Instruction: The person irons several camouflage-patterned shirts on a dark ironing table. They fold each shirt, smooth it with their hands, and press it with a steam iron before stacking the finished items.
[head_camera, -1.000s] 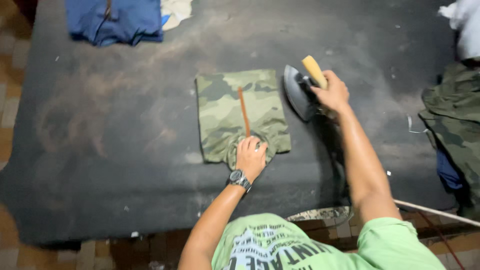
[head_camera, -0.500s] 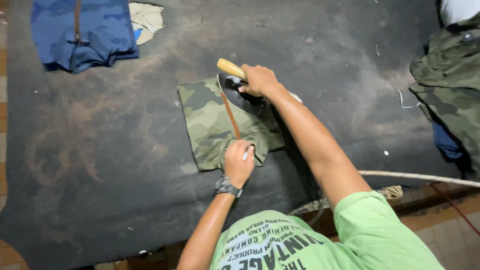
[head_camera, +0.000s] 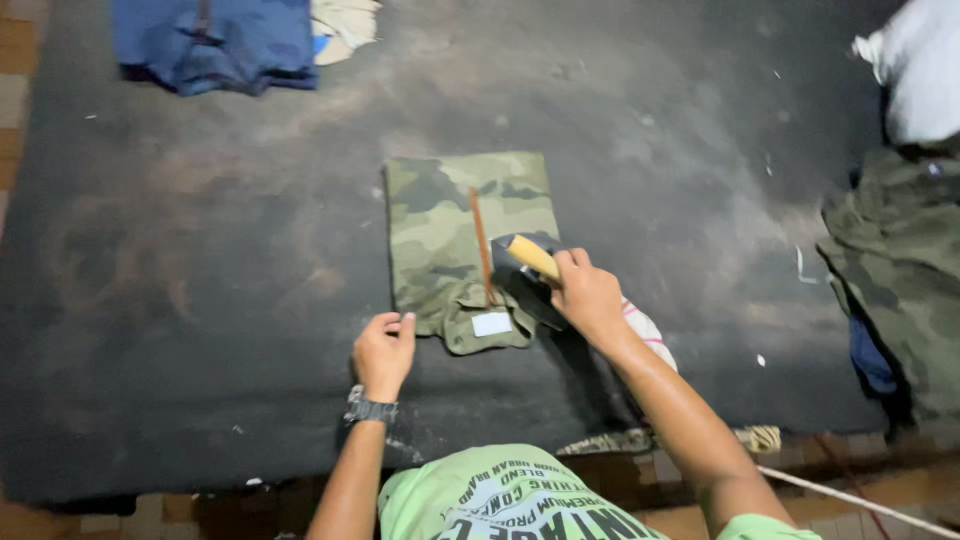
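Camouflage cloth, folded into a neat rectangle (head_camera: 460, 245), lies flat near the middle of the dark, scuffed padded table (head_camera: 200, 300), with a thin brown stripe running near to far down its face and a small white label at its near edge. Your right hand (head_camera: 588, 295) is closed around the pale wooden handle of a heavy dark iron (head_camera: 525, 275), whose pointed metal body rests on the right side of the garment. Your left hand (head_camera: 384, 348) sits just to the near left of the folded piece, fingers curled loosely, the fingertips close to the cloth's near corner; you cannot tell from here whether they touch it. A dark watch (head_camera: 370, 409) wraps that wrist. Just right of the iron, a bit of striped white cloth (head_camera: 648, 330) peeks from under your forearm. At the far left a blue garment (head_camera: 215, 45) lies crumpled, with a cream piece (head_camera: 345, 22) beside it. On the right edge more camouflage fabric (head_camera: 895, 260) is heaped, and a white bundle (head_camera: 915, 65) sits beyond it
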